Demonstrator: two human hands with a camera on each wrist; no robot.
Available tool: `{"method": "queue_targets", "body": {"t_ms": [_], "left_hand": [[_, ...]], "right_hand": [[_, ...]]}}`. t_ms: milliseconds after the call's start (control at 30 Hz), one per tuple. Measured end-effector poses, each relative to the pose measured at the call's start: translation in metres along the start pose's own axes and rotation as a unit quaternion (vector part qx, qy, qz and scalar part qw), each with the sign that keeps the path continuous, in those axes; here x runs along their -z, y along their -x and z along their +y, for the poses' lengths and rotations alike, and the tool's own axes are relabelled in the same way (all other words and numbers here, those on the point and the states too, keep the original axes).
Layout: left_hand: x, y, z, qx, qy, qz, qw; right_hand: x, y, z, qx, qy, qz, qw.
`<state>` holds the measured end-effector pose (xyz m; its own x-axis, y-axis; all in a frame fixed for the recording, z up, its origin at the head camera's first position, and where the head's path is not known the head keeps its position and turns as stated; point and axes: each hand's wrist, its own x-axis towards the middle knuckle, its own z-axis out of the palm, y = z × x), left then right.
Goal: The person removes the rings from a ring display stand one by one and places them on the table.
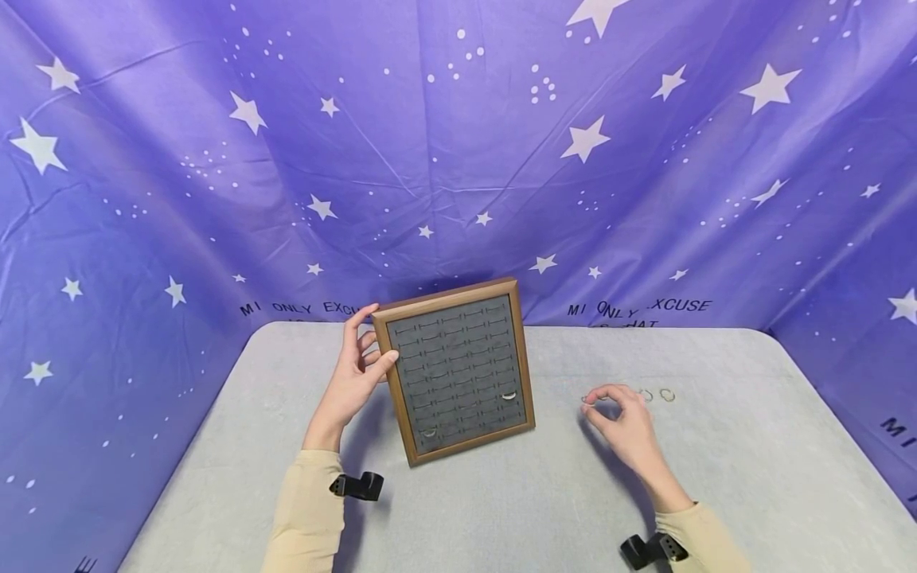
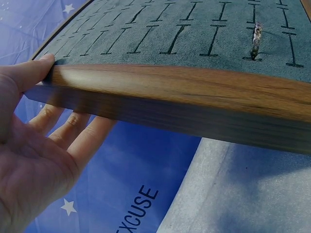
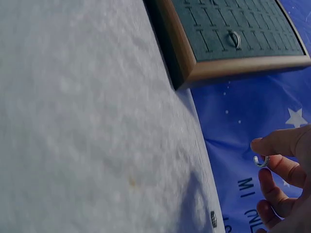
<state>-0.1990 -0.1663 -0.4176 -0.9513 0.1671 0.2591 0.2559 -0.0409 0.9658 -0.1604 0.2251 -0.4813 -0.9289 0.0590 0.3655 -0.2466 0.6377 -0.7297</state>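
Note:
A wooden-framed ring display board (image 1: 458, 362) with a dark grey slotted pad stands tilted on the table. My left hand (image 1: 351, 378) grips its left edge near the upper corner, thumb on the front and fingers behind. One ring (image 1: 509, 395) sits in a slot at the lower right of the pad. Another ring (image 2: 256, 41) is seated near the lower left corner. To the right of the board, my right hand (image 1: 623, 422) pinches a small silver ring (image 3: 260, 161) between thumb and fingertips, above the table.
Beyond the right hand, rings lie in a row on the grey table (image 1: 559, 493), among them a ring (image 1: 667, 395) at the right end; the hand partly hides the row. A purple star-printed cloth (image 1: 444, 159) hangs behind and at both sides.

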Motion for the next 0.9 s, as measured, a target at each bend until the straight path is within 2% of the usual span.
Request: {"method": "queue_targets", "body": {"t_ms": [433, 700, 900], "left_hand": [[-0.001, 0.000, 0.001, 0.000, -0.002, 0.001, 1.0000], [-0.001, 0.000, 0.001, -0.005, -0.003, 0.001, 1.0000], [0.000, 0.000, 0.001, -0.003, -0.010, 0.000, 0.9999]], "right_hand": [[0.010, -0.005, 0.022, -0.032, 0.036, -0.011, 0.999], [0.013, -0.004, 0.031, -0.084, 0.052, -0.041, 0.994], [0.015, -0.006, 0.039, -0.097, 0.066, -0.065, 0.991]]}}
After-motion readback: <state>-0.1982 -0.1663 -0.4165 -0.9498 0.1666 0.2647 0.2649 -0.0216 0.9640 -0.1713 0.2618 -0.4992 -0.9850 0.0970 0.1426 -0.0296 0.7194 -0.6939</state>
